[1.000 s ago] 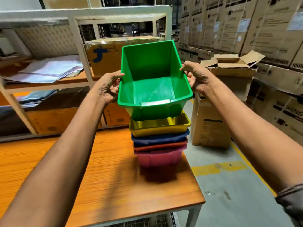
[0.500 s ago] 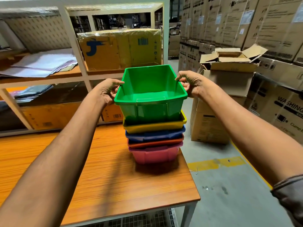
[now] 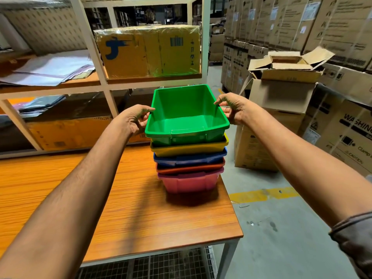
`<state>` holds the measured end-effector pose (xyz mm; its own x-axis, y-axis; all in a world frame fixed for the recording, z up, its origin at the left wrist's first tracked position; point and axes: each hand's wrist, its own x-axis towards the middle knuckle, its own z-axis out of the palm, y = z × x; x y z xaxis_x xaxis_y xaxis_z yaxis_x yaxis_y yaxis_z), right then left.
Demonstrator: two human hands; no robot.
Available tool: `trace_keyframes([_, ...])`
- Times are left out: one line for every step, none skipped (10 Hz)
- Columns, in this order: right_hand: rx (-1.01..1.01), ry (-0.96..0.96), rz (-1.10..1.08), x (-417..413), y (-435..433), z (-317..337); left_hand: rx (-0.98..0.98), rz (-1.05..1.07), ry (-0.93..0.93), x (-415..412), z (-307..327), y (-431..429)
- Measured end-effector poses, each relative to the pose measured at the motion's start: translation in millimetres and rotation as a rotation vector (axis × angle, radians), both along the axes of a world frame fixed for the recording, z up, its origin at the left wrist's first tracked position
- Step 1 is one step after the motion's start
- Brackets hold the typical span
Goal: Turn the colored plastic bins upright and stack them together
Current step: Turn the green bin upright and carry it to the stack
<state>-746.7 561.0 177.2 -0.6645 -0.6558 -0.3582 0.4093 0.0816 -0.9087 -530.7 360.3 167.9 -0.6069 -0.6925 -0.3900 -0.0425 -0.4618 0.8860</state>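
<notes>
An upright green bin (image 3: pixel 187 119) sits nested on top of a stack of upright bins: yellow (image 3: pixel 189 149), blue (image 3: pixel 189 159), orange (image 3: pixel 189 168) and pink (image 3: pixel 189 183) at the bottom. The stack stands near the right edge of the wooden table (image 3: pixel 141 218). My left hand (image 3: pixel 134 119) pinches the green bin's left rim, thumb on top and fingers curled beneath. My right hand (image 3: pixel 233 109) grips its right rim the same way.
A white-framed shelf (image 3: pixel 104 81) behind the table carries a wrapped cardboard box (image 3: pixel 149 51) and papers (image 3: pixel 50 69). Cardboard cartons (image 3: pixel 277 101) stand on the floor to the right, with stacked boxes behind. A yellow floor line (image 3: pixel 263 195) runs past the table's right edge.
Both hands have lowered the green bin from a tilted position above the stack down into the yellow bin, where it now sits level and nested.
</notes>
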Motion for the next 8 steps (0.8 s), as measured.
trace_keyframes([0.008,0.031,-0.042,4,2,-1,-0.03,0.038,0.002,-1,0,3])
trace_keyframes([0.021,0.049,-0.06,6,3,-3,-0.042,0.065,0.012,-2,-4,1])
trace_keyframes([0.034,0.075,-0.069,9,4,-4,-0.058,0.078,0.024,-5,-6,2])
trace_keyframes([0.057,0.097,-0.078,15,7,-2,-0.095,0.092,0.017,-5,-5,7])
trace_keyframes([0.115,0.185,-0.087,27,10,3,-0.11,0.115,0.037,-3,-7,10])
trace_keyframes([0.132,0.229,-0.079,34,15,7,-0.124,0.123,0.041,2,-7,15])
trace_keyframes([0.116,0.259,-0.098,40,24,5,-0.16,0.15,0.038,12,-7,26])
trace_keyframes([0.091,0.307,-0.158,42,26,1,-0.263,0.21,0.028,18,-5,33])
